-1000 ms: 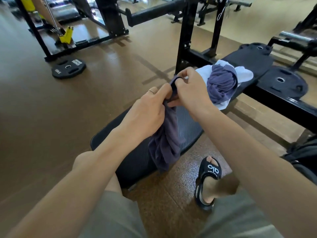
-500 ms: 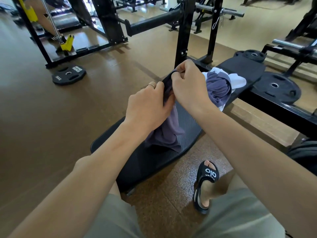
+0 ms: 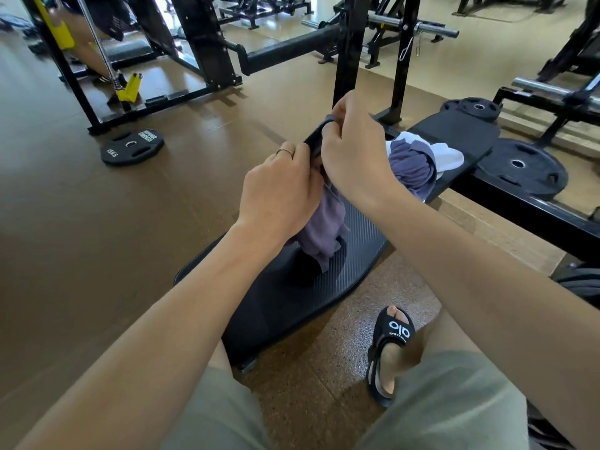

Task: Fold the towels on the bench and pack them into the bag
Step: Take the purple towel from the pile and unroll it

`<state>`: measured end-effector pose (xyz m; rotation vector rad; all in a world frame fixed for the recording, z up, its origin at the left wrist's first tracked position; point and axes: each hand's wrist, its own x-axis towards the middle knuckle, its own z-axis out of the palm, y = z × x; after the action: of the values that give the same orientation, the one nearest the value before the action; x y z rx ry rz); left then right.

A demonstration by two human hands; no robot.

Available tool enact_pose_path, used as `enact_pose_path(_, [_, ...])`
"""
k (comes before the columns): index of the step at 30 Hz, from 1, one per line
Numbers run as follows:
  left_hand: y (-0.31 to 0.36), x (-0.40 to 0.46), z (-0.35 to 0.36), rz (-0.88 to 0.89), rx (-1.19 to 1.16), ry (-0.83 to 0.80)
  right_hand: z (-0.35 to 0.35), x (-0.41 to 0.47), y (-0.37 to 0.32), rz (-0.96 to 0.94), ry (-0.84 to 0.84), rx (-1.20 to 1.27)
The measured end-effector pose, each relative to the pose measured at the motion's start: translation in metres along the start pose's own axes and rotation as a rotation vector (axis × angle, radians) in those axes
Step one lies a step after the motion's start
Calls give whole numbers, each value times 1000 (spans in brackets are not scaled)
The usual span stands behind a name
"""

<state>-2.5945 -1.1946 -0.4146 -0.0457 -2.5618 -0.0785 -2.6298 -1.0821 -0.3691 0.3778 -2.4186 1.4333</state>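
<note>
— 2 hands, 1 cloth: the left hand (image 3: pixel 279 193) and the right hand (image 3: pixel 354 151) both have their fingers curled onto the same purple towel (image 3: pixel 324 228), pinching its dark top edge between them above the bench (image 3: pixel 292 303).

— Where does the towel hang?

— It droops from the 2 grips in a bunched fall, and its lowest fold reaches down to the ribbed black pad of the bench, about the middle of the near section. Whether the tip truly rests on the pad or hangs just off it, I cannot tell.

— Are the hands apart?

— Close together, knuckles nearly touching, the right one higher and a little farther out. A ring (image 3: pixel 285 152) shows on 1 finger of the left hand.

— Any other towels?

— Yes, farther along the bench, past the right wrist: a second purple towel (image 3: pixel 410 167) lies crumpled on top of a white towel (image 3: pixel 449 155), both on the far pad.

— And the bag?

— At the right edge, beside the right forearm, there is a dark rounded shape (image 3: pixel 581 284) on the floor; too little of it shows to say what it is.

— What else is around?

— A 15KG weight plate (image 3: pixel 131 147) lies flat on the brown floor to the left, well apart from the bench. A larger plate (image 3: pixel 522 167) lies just beyond the bench's far end. Below, the person's right foot wears a black sandal (image 3: pixel 391 349) on the speckled floor beside the bench.
</note>
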Motion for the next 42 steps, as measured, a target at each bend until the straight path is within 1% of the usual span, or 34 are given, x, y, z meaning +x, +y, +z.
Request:
enact_pose_path(5, [-2, 8, -9, -93, -52, -47, -3, 2, -1, -38, 18, -47])
enact_pose_path(7, [1, 10, -8, -116, -85, -67, -3, 1, -3, -38, 23, -29])
enact_pose_path(11, [5, 10, -3, -166, -181, -44, -2, 3, -5, -3, 32, 4])
enact_pose_path(14, [5, 10, -4, -169, -173, -46, -3, 3, -4, 1, 40, 0])
enact_pose_path(18, [-3, 7, -4, -195, -145, -132, -9, 5, -4, 7, 70, 43])
enact_pose_path(21, [-18, -1, 1, -141, -140, -176, -18, 11, 1, 20, 95, 67])
enact_pose_path(23, [-26, -8, 6, -52, -112, -167, -20, 11, 5, 55, 90, 119])
enact_pose_path(25, [-31, -13, 13, 79, 4, -138, -19, 10, 8, 85, 91, 133])
enact_pose_path(27, [-36, -20, 19, 211, 112, -144, -21, 9, 9, 92, 93, 135])
enact_pose_path(29, [-44, -27, 23, 268, 153, -160, -25, 11, 8, 100, 89, 166])
enact_pose_path(31, [-52, -34, 26, 257, 125, -157, -29, 14, 10, 141, 95, 215])
enact_pose_path(34, [-53, -40, 27, 216, 19, -137, -30, 14, 14, 217, 113, 278])
enact_pose_path(37, [-52, -41, 32, 220, -1, -131, -27, 12, 17, 242, 96, 310])
enact_pose_path(40, [-49, -41, 36, 238, 70, -274, -22, 9, 14, 265, 58, 358])
enact_pose_path(42, [-43, -39, 35, 220, 71, -330, -17, 8, 13, 264, 41, 364])
